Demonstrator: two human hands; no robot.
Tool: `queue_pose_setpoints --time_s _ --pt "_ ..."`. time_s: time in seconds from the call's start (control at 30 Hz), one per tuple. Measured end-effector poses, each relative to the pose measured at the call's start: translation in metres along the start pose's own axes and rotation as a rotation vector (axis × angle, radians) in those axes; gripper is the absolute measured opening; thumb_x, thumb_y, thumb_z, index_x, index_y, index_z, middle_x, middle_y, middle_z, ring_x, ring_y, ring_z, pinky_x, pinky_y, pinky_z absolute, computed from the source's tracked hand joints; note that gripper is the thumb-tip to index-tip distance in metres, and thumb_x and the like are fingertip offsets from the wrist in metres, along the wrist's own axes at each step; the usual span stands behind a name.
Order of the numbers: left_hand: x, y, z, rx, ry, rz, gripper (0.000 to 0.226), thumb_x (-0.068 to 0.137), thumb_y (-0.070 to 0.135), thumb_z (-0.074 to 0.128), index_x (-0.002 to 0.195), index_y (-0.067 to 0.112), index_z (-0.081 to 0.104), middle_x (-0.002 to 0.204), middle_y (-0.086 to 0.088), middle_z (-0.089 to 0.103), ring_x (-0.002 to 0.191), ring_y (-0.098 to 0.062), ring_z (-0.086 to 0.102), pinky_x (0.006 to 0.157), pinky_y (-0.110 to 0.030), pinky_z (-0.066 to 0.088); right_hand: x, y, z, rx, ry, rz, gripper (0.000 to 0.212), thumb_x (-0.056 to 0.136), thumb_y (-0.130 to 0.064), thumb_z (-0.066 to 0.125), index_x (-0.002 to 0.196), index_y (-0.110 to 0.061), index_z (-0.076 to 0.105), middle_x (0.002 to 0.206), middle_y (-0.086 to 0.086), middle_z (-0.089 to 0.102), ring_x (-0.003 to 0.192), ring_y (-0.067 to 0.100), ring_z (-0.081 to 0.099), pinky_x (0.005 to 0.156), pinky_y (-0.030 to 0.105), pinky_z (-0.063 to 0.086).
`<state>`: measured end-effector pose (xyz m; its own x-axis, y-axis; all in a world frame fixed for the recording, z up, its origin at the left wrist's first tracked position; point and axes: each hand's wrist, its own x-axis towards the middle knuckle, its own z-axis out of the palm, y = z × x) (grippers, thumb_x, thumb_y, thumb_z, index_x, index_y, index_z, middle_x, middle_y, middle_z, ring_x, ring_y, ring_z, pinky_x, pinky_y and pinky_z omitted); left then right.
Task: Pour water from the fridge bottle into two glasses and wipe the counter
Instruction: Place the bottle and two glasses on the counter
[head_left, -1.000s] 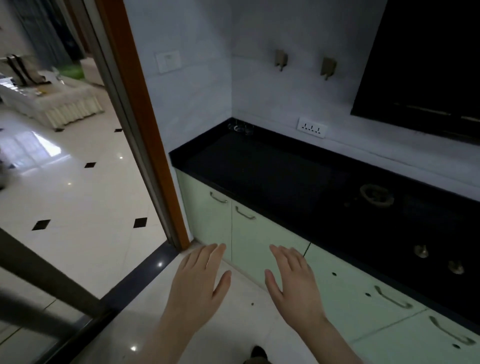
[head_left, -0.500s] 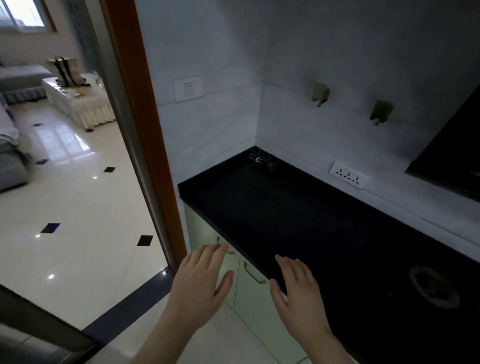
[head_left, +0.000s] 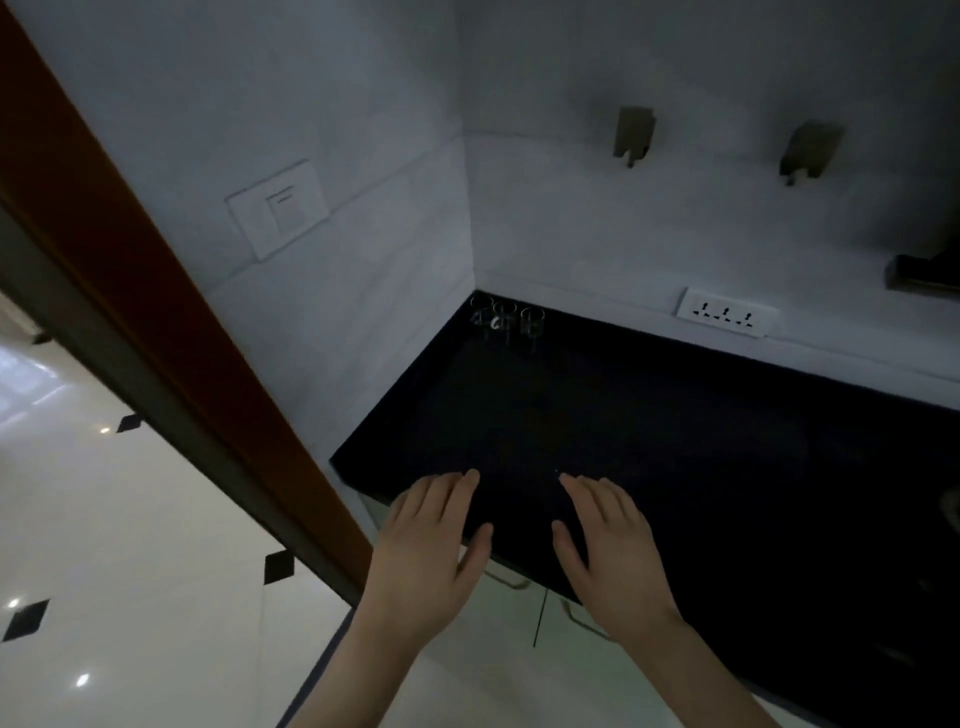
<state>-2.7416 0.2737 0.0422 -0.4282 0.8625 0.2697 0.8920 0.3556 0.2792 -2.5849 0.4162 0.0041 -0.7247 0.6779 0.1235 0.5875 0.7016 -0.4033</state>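
Head view: both hands, left (head_left: 426, 551) and right (head_left: 610, 553), flat and released over black counter (head_left: 675, 441); no legible writing.

Left hand (head_left: 426, 556) and right hand (head_left: 613, 551) outstretched, palms down, fingers straight

My left hand (head_left: 426, 556) and right hand (head_left: 610, 551) hang flat, palms down, fingers straight and slightly spread, over the near edge of the black stone counter (head_left: 649, 441). At the counter's far left corner stand three small clear drinking glasses (head_left: 506, 322), close together. A white multi-socket outlet (head_left: 726, 313) sits on the wall just above the counter's back edge. Pale green cabinet doors (head_left: 566, 618) lie below the counter.
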Motion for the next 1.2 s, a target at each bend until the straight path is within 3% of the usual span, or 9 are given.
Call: queue_pose_setpoints --time_s 0.3,0.6,0.83,0.9,1.0,1.1,1.2 --pt "0.111 -0.045 0.044 0.041 -0.052 0.127 0.053 0.092 0.044 0.039 0.131 0.012 0.053 0.12 -0.004 0.062 0.11 -0.022 0.059 0.093 -0.037 0.048 0.088 0.01 0.021 -0.018 0.039 0.075 0.056 0.095 -0.046 0.032 0.142 -0.017 0.044 0.139 0.003 0.052 0.134 0.027 0.042 0.107 0.044 0.042" --pt "0.239 -0.073 0.098 0.088 -0.082 0.11 0.057 0.094 0.047 0.033 0.138 0.013 0.044 0.13 -0.005 0.057 0.119 -0.021 0.053 0.098 -0.035 0.043 0.223 0.045 0.045 0.011 0.016 0.017 0.056 0.095 -0.043 0.036 0.143 -0.015 0.042 0.14 0.005 0.05 0.131 0.026 0.043 0.103 0.044 0.044" --pt "0.34 -0.127 0.155 0.025 -0.14 0.12 0.052 0.096 0.041 0.043 0.14 0.014 0.04 0.13 -0.004 0.055 0.116 -0.019 0.052 0.092 -0.031 0.045 0.333 0.06 0.079 -0.038 -0.019 0.051 0.051 0.1 -0.037 0.042 0.146 -0.017 0.036 0.14 0.005 0.048 0.126 0.026 0.045 0.098 0.04 0.045" --pt "0.36 -0.139 0.175 -0.188 -0.187 -0.006 0.05 0.096 0.039 0.046 0.14 0.017 0.038 0.126 0.0 0.055 0.11 -0.015 0.054 0.087 -0.027 0.045 0.359 0.063 0.092 0.137 -0.045 0.161 0.048 0.1 -0.035 0.044 0.144 -0.018 0.038 0.132 0.004 0.053 0.115 0.023 0.053 0.09 0.036 0.05" --pt "0.385 -0.149 0.2 -0.754 -0.275 -0.404 0.046 0.097 0.031 0.051 0.139 0.02 0.038 0.116 -0.002 0.06 0.092 -0.011 0.061 0.073 -0.023 0.049 0.395 0.062 0.11 0.941 -0.098 0.611 0.038 0.1 -0.028 0.049 0.136 -0.018 0.048 0.111 0.004 0.062 0.087 0.017 0.062 0.071 0.03 0.054" --pt "0.412 -0.162 0.223 -1.176 -0.329 -0.735 0.044 0.097 0.021 0.051 0.139 0.016 0.037 0.11 -0.01 0.064 0.091 -0.024 0.067 0.071 -0.029 0.054 0.424 0.065 0.128 1.5 -0.088 0.95 0.019 0.1 -0.025 0.051 0.118 -0.021 0.051 0.113 0.01 0.062 0.099 0.029 0.063 0.086 0.044 0.054" --pt "0.435 -0.176 0.241 -1.356 -0.342 -0.83 0.047 0.097 0.018 0.051 0.141 0.017 0.033 0.108 -0.014 0.065 0.093 -0.03 0.068 0.075 -0.034 0.055 0.443 0.075 0.146 1.602 -0.013 1.03 0.015 0.1 -0.024 0.05 0.114 -0.021 0.048 0.113 0.011 0.062 0.101 0.032 0.062 0.09 0.049 0.053"
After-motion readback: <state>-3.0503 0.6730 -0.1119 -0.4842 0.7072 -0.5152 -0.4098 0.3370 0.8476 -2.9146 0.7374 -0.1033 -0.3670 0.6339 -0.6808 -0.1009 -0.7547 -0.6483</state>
